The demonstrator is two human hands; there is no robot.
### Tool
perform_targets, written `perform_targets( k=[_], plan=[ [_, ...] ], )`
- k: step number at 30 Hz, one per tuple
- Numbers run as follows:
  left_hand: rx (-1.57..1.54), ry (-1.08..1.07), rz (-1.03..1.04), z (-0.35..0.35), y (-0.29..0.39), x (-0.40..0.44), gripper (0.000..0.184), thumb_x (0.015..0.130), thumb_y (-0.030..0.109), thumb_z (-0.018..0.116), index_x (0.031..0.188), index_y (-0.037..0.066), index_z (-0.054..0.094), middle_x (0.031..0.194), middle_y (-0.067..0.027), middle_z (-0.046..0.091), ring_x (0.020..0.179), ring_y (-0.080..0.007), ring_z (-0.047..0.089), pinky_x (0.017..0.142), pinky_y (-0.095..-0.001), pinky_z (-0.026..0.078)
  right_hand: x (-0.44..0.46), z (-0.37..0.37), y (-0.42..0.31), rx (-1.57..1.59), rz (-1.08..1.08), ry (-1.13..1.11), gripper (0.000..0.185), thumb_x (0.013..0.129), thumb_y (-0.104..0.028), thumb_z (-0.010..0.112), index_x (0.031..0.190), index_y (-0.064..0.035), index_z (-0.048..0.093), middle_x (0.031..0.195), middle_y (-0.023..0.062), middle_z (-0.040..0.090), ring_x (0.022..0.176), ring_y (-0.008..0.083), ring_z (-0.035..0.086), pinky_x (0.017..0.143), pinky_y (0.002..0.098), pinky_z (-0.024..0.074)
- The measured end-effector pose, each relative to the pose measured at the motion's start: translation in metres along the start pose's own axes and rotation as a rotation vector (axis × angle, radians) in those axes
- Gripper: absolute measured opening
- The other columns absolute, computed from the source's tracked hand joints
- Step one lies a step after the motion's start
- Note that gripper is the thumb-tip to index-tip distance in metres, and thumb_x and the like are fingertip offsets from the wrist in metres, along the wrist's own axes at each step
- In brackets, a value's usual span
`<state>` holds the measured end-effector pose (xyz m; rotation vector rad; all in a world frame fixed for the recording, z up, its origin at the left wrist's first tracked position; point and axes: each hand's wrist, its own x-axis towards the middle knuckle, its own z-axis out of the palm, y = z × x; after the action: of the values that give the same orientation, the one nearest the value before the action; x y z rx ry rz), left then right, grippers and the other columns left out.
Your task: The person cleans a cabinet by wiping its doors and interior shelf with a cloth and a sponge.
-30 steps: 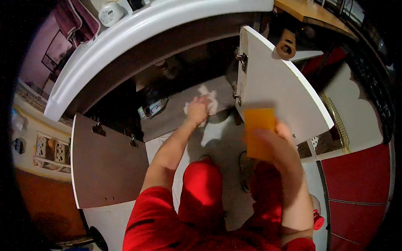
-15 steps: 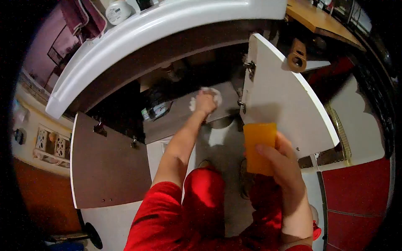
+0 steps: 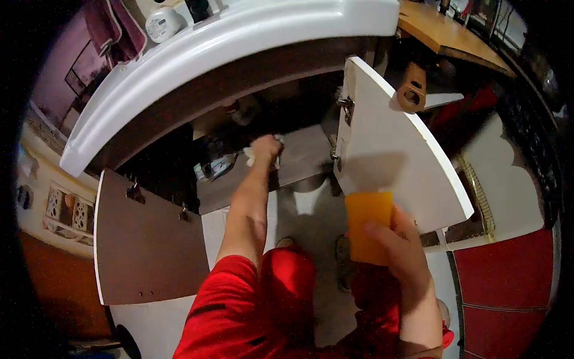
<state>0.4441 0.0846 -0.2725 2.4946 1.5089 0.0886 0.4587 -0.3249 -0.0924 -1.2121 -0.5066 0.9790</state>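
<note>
My left hand (image 3: 266, 148) reaches into the cabinet under the washbasin, closed around a crumpled white cloth (image 3: 249, 155) that touches the grey cabinet floor (image 3: 302, 149). Part of the cloth is hidden under the fingers. A small packet with a pale label (image 3: 214, 167) lies left of that hand. In front of the right cabinet door (image 3: 388, 137), my right hand (image 3: 406, 242) grips a flat orange rectangular piece (image 3: 366, 224), thumb across its face. What the orange piece is made of, I cannot tell.
The left cabinet door (image 3: 149, 245) also stands open. Above runs the white washbasin rim (image 3: 239, 39), with a white round container (image 3: 162, 25) on it. A brown holder (image 3: 412, 90) juts out over the right door. Red drawers (image 3: 502, 275) stand at the right.
My left hand has moved left across the cabinet floor with the cloth. My right hand still holds the orange piece, slightly lower in view. The camera has shifted a little.
</note>
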Motion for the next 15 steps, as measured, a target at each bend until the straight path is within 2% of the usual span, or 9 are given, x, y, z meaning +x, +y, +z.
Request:
perform_targets(
  k=[2, 4, 7, 8, 10, 13, 14, 15],
  plan=[
    [0.137, -0.016, 0.195, 0.015, 0.024, -0.006, 0.039, 0.073, 0.028, 0.057, 0.105, 0.009, 0.066, 0.104, -0.0160, 0.064, 0.096, -0.0336, 0.061, 0.088, -0.0400, 0.045, 0.003, 0.004, 0.000, 0.001, 0.005, -0.036, 0.045, 0.080, -0.021, 0.062, 0.118, -0.0005, 0.049, 0.104, 0.0070, 0.059, 0.090, 0.0165, 0.058, 0.077, 0.0291, 0.0482],
    [0.085, 0.226, 0.565, 0.018, 0.040, -0.040, 0.050, 0.073, 0.030, 0.060, 0.118, 0.010, 0.057, 0.103, -0.0160, 0.064, 0.092, -0.0348, 0.062, 0.087, -0.0413, 0.046, 0.008, 0.012, 0.000, -0.029, -0.016, -0.042, 0.041, 0.079, -0.015, 0.059, 0.116, 0.0017, 0.050, 0.098, 0.0107, 0.061, 0.085, 0.0191, 0.061, 0.074, 0.0302, 0.0495],
    [0.092, 0.191, 0.528, 0.020, 0.025, -0.028, 0.058, 0.074, 0.036, 0.061, 0.125, 0.013, 0.050, 0.112, -0.0154, 0.061, 0.097, -0.0323, 0.060, 0.086, -0.0415, 0.047, 0.006, 0.026, -0.006, -0.030, 0.045, -0.063, 0.042, 0.078, -0.016, 0.059, 0.116, 0.0018, 0.050, 0.098, 0.0108, 0.061, 0.085, 0.0184, 0.060, 0.074, 0.0298, 0.0489],
    [0.099, 0.066, 0.365, 0.007, 0.020, -0.021, 0.054, 0.075, 0.038, 0.061, 0.121, 0.011, 0.054, 0.115, -0.0145, 0.059, 0.101, -0.0299, 0.058, 0.086, -0.0404, 0.047, 0.006, 0.026, -0.006, -0.032, 0.040, -0.056, 0.042, 0.078, -0.016, 0.059, 0.116, 0.0018, 0.050, 0.098, 0.0108, 0.061, 0.085, 0.0184, 0.060, 0.074, 0.0298, 0.0489],
    [0.065, -0.192, 0.085, -0.025, -0.001, -0.017, 0.048, 0.078, 0.036, 0.059, 0.117, 0.009, 0.056, 0.117, -0.0153, 0.058, 0.104, -0.0302, 0.057, 0.087, -0.0401, 0.046, 0.004, 0.021, -0.006, -0.110, 0.033, -0.071, 0.044, 0.078, -0.017, 0.060, 0.117, 0.0012, 0.050, 0.099, 0.0096, 0.060, 0.087, 0.0174, 0.059, 0.076, 0.0295, 0.0479],
    [0.076, 0.006, 0.081, 0.020, -0.052, 0.032, 0.043, 0.079, 0.030, 0.057, 0.114, 0.006, 0.058, 0.116, -0.0157, 0.058, 0.104, -0.0322, 0.057, 0.088, -0.0398, 0.046, -0.002, 0.020, -0.016, -0.103, 0.038, -0.031, 0.044, 0.079, -0.017, 0.060, 0.118, 0.0005, 0.049, 0.100, 0.0086, 0.060, 0.089, 0.0164, 0.058, 0.078, 0.0290, 0.0466],
    [0.043, 0.137, 0.119, 0.048, -0.064, 0.059, 0.035, 0.077, 0.031, 0.055, 0.102, 0.008, 0.063, 0.107, -0.0137, 0.062, 0.097, -0.0331, 0.060, 0.080, -0.0423, 0.048, -0.002, 0.019, -0.014, -0.101, 0.037, -0.021, 0.044, 0.079, -0.017, 0.060, 0.118, 0.0005, 0.049, 0.100, 0.0086, 0.060, 0.089, 0.0164, 0.058, 0.078, 0.0290, 0.0466],
    [0.034, 0.172, 0.114, 0.050, -0.055, 0.064, 0.035, 0.077, 0.031, 0.056, 0.103, 0.008, 0.063, 0.107, -0.0137, 0.062, 0.097, -0.0330, 0.060, 0.080, -0.0423, 0.048, -0.003, 0.017, -0.012, -0.089, 0.050, -0.041, 0.044, 0.079, -0.018, 0.060, 0.119, 0.0002, 0.049, 0.101, 0.0085, 0.060, 0.090, 0.0162, 0.058, 0.079, 0.0290, 0.0462]
  ],
)
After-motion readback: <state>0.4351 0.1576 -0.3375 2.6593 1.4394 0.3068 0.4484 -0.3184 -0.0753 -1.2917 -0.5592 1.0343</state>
